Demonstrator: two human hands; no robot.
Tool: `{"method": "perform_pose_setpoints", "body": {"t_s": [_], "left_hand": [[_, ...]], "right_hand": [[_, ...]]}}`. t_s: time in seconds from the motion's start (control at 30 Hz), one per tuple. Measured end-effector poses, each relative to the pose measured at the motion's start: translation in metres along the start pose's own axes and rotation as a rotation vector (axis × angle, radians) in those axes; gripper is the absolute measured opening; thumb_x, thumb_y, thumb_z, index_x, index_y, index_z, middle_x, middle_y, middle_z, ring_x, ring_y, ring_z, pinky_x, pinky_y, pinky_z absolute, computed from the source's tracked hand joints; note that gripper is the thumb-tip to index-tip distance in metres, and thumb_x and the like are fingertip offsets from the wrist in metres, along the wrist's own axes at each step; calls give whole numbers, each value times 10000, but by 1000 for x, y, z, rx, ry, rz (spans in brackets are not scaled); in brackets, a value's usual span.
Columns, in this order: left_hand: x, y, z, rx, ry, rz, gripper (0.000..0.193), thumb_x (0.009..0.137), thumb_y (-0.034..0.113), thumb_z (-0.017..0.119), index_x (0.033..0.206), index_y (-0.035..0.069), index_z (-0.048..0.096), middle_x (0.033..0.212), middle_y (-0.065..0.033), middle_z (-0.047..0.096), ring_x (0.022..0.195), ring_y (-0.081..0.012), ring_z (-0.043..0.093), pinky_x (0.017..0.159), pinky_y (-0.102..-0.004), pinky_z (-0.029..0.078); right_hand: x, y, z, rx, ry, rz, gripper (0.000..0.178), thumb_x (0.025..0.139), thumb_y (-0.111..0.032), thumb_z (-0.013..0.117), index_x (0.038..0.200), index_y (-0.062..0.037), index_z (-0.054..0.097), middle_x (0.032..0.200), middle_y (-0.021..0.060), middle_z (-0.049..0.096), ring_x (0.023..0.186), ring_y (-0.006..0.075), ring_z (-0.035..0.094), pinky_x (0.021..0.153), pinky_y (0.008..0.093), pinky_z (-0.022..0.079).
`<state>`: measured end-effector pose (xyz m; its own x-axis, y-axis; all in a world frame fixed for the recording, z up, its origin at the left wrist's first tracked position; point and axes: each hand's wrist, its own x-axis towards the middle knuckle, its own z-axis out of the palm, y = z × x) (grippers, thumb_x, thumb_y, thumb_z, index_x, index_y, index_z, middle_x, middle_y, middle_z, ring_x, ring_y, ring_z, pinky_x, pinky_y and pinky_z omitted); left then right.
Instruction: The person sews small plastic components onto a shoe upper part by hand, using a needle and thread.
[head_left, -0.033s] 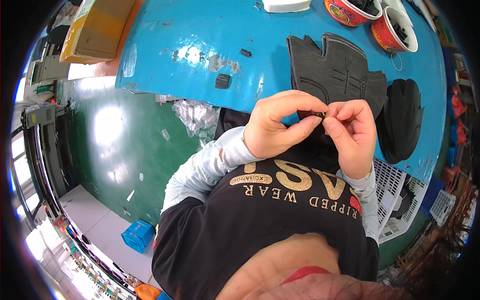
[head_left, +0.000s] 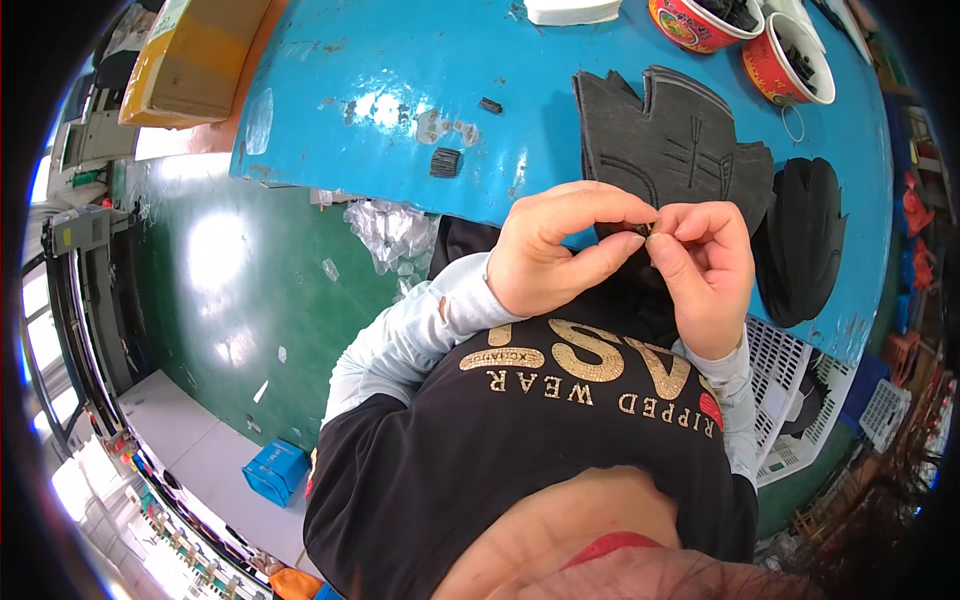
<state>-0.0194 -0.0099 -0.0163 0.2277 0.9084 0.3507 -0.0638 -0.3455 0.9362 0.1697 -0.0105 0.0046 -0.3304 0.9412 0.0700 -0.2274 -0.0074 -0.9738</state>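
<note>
My left hand [head_left: 555, 248] and my right hand [head_left: 708, 275] meet in front of my chest, near the table's edge. Each pinches thumb against forefinger, and the fingertips almost touch. Between them is a small dark piece [head_left: 645, 230], mostly covered by the fingers, too small to name. Just beyond my hands lies a stack of dark grey cut fabric-like pieces [head_left: 690, 140] with notched edges and raised seam lines. To its right rests a stack of black rounded flat pieces [head_left: 803, 240].
The blue table [head_left: 330, 60] carries a small bundle of black strips [head_left: 445, 162] and a tiny black piece [head_left: 491, 104]. Two red-and-white paper bowls [head_left: 760, 75] hold black bits at the far right. A cardboard box [head_left: 195, 65] stands far left; white plastic crates [head_left: 780, 390] sit below right.
</note>
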Motion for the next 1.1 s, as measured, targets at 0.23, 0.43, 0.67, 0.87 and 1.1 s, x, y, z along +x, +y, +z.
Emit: {"method": "perform_pose_setpoints", "body": {"t_s": [0.23, 0.43, 0.67, 0.87, 1.1], "left_hand": [[8, -3, -26, 726, 121, 175, 291, 796, -60, 672, 1075, 19, 695, 959, -148, 681, 855, -293, 665, 719, -341, 526], [-7, -22, -80, 988, 78, 16, 299, 797, -54, 618, 1084, 15, 670, 939, -175, 665, 836, -350, 630, 733, -419, 504], [-24, -15, -118, 897, 177, -29, 237, 835, -76, 644, 1039, 25, 710, 992, -118, 684, 877, -242, 683, 745, -303, 540], [-31, -23, -123, 882, 129, 19, 265, 831, -63, 661, 1068, 47, 705, 1010, -123, 689, 890, -258, 686, 753, -309, 545], [-25, -30, -126, 845, 142, 72, 291, 819, -33, 684, 1091, 70, 699, 1029, -124, 701, 917, -270, 690, 761, -330, 553]], "right_hand": [[-1, 4, -5, -366, 127, -148, 195, 887, 39, 670, 1040, -2, 558, 950, 79, 661, 772, 91, 601, 705, 225, 489], [-1, 8, -11, -593, 119, -217, 144, 875, 8, 694, 993, 1, 611, 927, 74, 676, 746, 97, 614, 685, 229, 497], [-2, 9, -14, -630, 111, -230, 143, 860, 23, 697, 977, 0, 618, 926, 89, 676, 730, 111, 621, 661, 232, 500], [14, -16, 6, -765, 42, -370, 178, 818, 73, 707, 966, 5, 636, 919, 121, 671, 741, 152, 642, 651, 246, 512], [47, -6, 50, -884, -231, -298, 243, 783, 26, 713, 1010, -25, 641, 921, 129, 656, 766, 284, 650, 661, 335, 523]]}}
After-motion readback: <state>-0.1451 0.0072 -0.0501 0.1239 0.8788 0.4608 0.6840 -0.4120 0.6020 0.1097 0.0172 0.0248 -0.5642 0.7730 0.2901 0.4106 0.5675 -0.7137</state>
